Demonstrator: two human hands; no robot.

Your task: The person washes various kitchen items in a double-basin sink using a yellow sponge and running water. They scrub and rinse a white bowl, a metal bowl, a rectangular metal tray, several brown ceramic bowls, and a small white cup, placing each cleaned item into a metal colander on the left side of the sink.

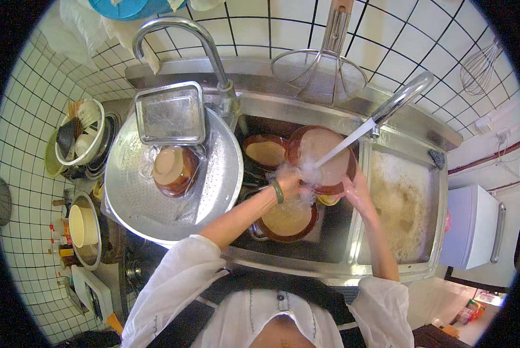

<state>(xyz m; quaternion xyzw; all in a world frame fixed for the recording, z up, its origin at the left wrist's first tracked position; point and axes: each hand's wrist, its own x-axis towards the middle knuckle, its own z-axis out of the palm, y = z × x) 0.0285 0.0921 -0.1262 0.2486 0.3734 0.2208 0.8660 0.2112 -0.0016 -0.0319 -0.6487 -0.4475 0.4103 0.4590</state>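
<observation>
A brown glazed bowl [325,152] with a pale inside is tilted under the running tap [399,100]. My right hand [355,191] grips its lower right rim. At its lower left rim is my left hand [289,183], a green bangle [278,191] on the wrist; splashing water partly hides these fingers. Under the hands a second brown bowl [288,219] sits in the sink, filled with cloudy water. Another brown bowl [265,151] stands behind to the left. Something yellow [328,200] shows just below the held bowl, mostly covered.
To the left, a large perforated metal basin [129,191] holds an upturned brown bowl [175,169] and a clear rectangular container [170,114]. The right sink basin [399,209] contains foamy, brownish water. A wire strainer [318,74] hangs behind the sink, near the tap.
</observation>
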